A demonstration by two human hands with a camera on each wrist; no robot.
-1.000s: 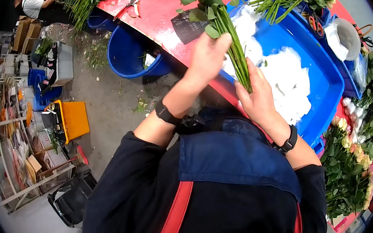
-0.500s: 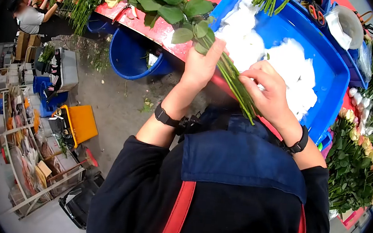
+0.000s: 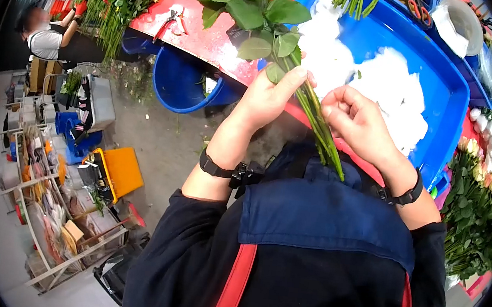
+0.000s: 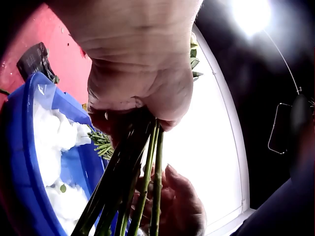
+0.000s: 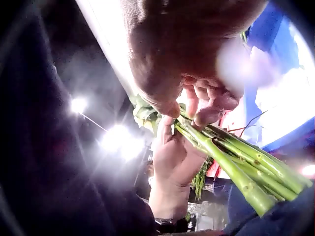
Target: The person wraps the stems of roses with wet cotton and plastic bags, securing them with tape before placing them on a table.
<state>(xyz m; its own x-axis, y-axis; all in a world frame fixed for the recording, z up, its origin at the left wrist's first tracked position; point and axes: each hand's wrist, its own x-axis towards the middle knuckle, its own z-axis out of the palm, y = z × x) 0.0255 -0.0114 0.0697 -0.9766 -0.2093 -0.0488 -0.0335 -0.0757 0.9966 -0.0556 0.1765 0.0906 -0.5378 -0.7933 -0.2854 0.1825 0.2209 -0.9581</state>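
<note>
My left hand [image 3: 271, 99] grips a bunch of long green rose stems [image 3: 321, 129] just below the big leaves [image 3: 256, 9]. The cut ends point back at my apron. Close by on the right is my right hand [image 3: 361, 124], its fingers curled in. In the right wrist view the thumb and fingertips of the right hand [image 5: 197, 98] pinch at the stems [image 5: 236, 162], right beside the left hand [image 5: 172, 162]. From the left wrist, the stems [image 4: 123, 182] run down out of the fist, with the right hand [image 4: 182, 204] behind them.
A blue tray [image 3: 445, 109] with white fluffy material [image 3: 398, 98] lies on the red table [image 3: 210, 43]. Red-handled pruners [image 3: 166, 26] lie farther left, above a blue bucket [image 3: 184, 83]. More roses [image 3: 475, 222] lie at the right. Another person [image 3: 47, 37] works at the far left.
The bunch first swings down and left, then shifts slightly right. My right hand goes from spread fingers along the stem ends to curled fingers pinching higher up, nearer the left hand.
</note>
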